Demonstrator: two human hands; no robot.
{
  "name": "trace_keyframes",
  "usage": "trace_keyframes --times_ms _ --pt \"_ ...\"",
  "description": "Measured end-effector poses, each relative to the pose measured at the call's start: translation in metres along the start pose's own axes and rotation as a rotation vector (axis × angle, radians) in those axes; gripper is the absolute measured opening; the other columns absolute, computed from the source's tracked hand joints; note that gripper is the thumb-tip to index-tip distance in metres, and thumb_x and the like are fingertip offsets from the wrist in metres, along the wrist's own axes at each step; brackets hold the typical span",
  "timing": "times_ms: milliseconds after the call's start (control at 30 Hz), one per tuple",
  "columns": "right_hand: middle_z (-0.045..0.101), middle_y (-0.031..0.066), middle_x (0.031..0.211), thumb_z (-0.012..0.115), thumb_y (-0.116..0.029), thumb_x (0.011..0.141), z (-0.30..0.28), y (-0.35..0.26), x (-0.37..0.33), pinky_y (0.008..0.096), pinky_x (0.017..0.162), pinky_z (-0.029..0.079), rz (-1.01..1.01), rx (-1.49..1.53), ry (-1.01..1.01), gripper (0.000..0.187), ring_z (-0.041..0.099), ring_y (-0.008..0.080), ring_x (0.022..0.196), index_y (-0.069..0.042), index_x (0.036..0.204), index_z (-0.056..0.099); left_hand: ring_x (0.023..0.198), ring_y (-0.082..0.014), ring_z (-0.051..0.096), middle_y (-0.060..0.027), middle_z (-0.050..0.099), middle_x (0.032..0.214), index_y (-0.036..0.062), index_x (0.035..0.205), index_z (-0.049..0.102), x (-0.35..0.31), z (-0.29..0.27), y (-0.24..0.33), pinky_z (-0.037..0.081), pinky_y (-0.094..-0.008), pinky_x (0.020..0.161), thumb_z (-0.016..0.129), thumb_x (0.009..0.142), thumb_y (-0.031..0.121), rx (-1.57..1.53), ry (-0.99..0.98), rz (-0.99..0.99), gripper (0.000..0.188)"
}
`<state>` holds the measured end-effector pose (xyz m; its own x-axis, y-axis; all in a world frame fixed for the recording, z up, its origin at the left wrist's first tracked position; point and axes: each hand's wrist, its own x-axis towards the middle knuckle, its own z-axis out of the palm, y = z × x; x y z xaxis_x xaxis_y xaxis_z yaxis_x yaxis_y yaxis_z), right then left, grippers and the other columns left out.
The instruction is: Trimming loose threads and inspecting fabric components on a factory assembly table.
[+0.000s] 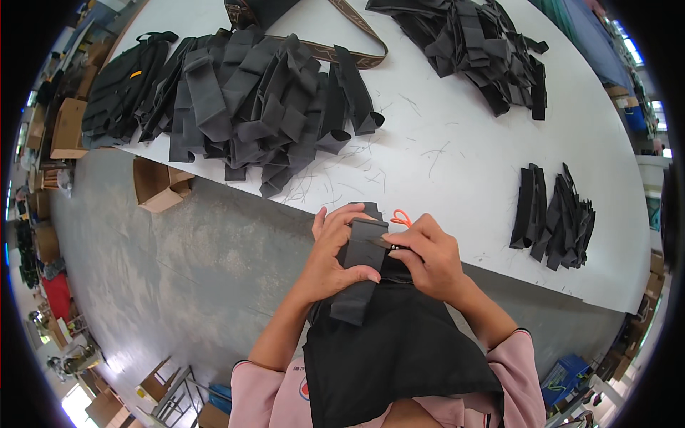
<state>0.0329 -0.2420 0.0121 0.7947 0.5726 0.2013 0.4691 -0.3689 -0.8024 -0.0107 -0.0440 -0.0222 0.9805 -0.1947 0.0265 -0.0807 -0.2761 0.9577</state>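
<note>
At the near edge of the white table, my left hand [340, 246] is closed round a folded dark grey fabric strip [367, 250], its thumb pressing the front. In my right hand [433, 258] is a small pair of thread snips [380, 243], gripped between thumb and fingers. Their blades lie against the strip's right side. An orange cord loop [402, 217] sticks up from the snips. Under both hands, a black apron [399, 349] covers my front.
A large heap of dark fabric strips [250, 100] lies at the far left, beside a black backpack [125, 93]. Another heap [471, 43] sits at the far right, and a smaller pile [564, 221] at right. Loose thread ends dot the table [457, 185]. A cardboard box [160, 187] stands on the floor.
</note>
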Motion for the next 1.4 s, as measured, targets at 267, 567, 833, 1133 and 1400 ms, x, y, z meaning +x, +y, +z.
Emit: trace_keyframes --times_ms 267,567,833,1133,1400 --pt "0.047 0.0043 0.079 0.066 0.007 0.069 0.003 0.000 -0.003 0.0242 0.059 0.038 0.297 0.179 0.114 0.027 0.045 0.0130 0.066 -0.003 0.094 0.066 0.126 -0.0234 0.040 -0.0024 0.054 0.116 0.0084 0.100 0.061 0.002 0.000 -0.005 0.006 -0.0496 0.108 0.075 0.068 0.034 -0.029 0.063 -0.011 0.043" --pt "0.047 0.0042 0.079 0.066 0.005 0.071 -0.002 -0.003 -0.008 0.0231 0.058 0.036 0.237 0.125 0.024 0.026 0.045 0.0129 0.066 -0.004 0.096 0.065 0.124 -0.0234 0.042 -0.0032 0.056 0.116 0.0065 0.096 0.061 0.004 -0.001 -0.002 0.008 -0.0464 0.109 0.054 0.085 0.021 -0.048 0.134 -0.005 0.020" --pt "0.047 0.0064 0.079 0.068 0.003 0.069 0.002 0.004 0.000 0.0262 0.065 0.043 0.300 0.276 0.066 0.025 0.048 0.0168 0.066 -0.004 0.093 0.063 0.121 -0.0219 0.044 -0.0045 0.058 0.113 0.0043 0.100 0.062 0.019 0.000 -0.001 0.008 -0.0443 0.108 0.040 0.094 0.023 -0.011 0.294 -0.125 0.029" --pt "0.047 0.0050 0.070 0.069 0.006 0.057 0.011 -0.030 -0.016 0.0307 0.058 0.046 0.045 -0.023 0.026 0.042 0.050 0.0195 0.059 -0.007 0.097 0.064 0.097 -0.0243 0.054 -0.0136 0.059 0.109 -0.0099 0.090 0.059 0.051 0.017 -0.017 0.038 -0.0288 0.089 0.046 0.094 0.026 -0.398 0.457 -0.453 0.039" --pt "0.044 0.0033 0.071 0.064 0.012 0.064 0.022 0.002 -0.002 0.0241 0.057 0.040 0.236 0.201 0.167 0.027 0.043 0.0133 0.060 -0.004 0.086 0.068 0.128 -0.0300 0.037 -0.0176 0.035 0.141 0.0049 0.109 0.060 -0.002 0.001 -0.022 0.033 -0.0363 0.101 0.053 0.090 0.033 0.009 0.457 -0.336 0.034"
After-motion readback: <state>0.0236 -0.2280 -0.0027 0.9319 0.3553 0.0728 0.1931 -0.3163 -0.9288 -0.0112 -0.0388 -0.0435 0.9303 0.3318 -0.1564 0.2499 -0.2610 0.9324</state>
